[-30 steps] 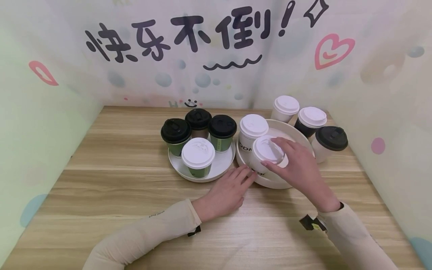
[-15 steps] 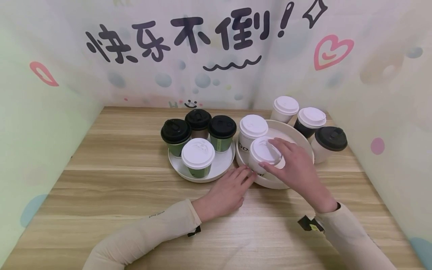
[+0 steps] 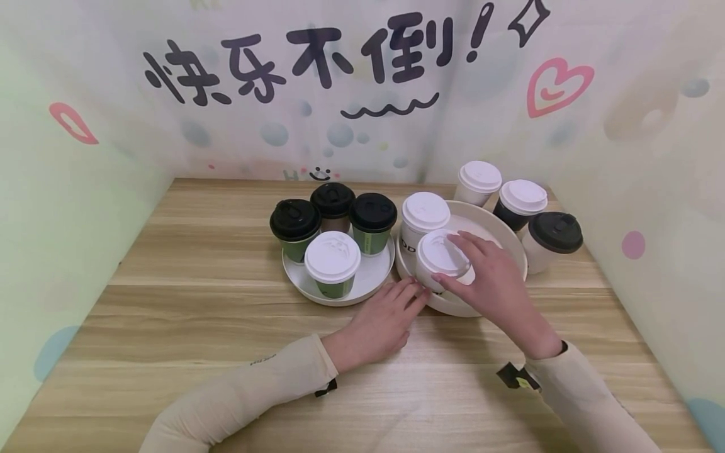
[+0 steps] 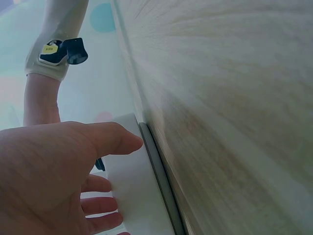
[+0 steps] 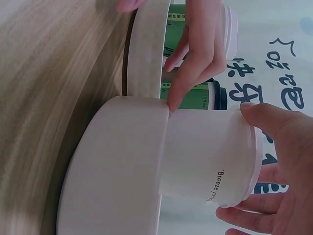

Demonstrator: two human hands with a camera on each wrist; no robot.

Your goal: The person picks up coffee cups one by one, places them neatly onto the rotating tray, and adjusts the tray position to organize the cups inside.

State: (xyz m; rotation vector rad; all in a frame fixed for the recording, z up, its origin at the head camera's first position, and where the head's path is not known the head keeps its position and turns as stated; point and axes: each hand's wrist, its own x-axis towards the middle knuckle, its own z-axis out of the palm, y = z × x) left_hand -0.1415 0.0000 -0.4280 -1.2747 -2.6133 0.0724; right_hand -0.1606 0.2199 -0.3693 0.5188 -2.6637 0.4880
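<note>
My right hand (image 3: 497, 277) grips a white paper coffee cup (image 3: 433, 257) by its white lid, thumb on the near side and fingers on the far side. The cup stands upright in the left front part of a cream round tray (image 3: 461, 308); its base is hidden behind the tray wall in the right wrist view. Behind it in the same tray is another white cup (image 3: 425, 212) with a white lid. My left hand (image 3: 381, 327) rests against the tray's front left rim, fingers loosely extended, holding nothing. The left wrist view shows its thumb (image 4: 117, 138) near the tray wall.
Left of the cream tray, a smaller white round tray (image 3: 328, 301) holds a green cup with a white lid (image 3: 334, 261) and several black-lidded cups (image 3: 374, 217). At the back right stand two white-lidded cups (image 3: 478, 179) and a black-lidded white cup (image 3: 552, 239).
My right hand has shifted the white cup slightly left within the cream tray, close to the cup behind it. The left hand has stayed in place.
</note>
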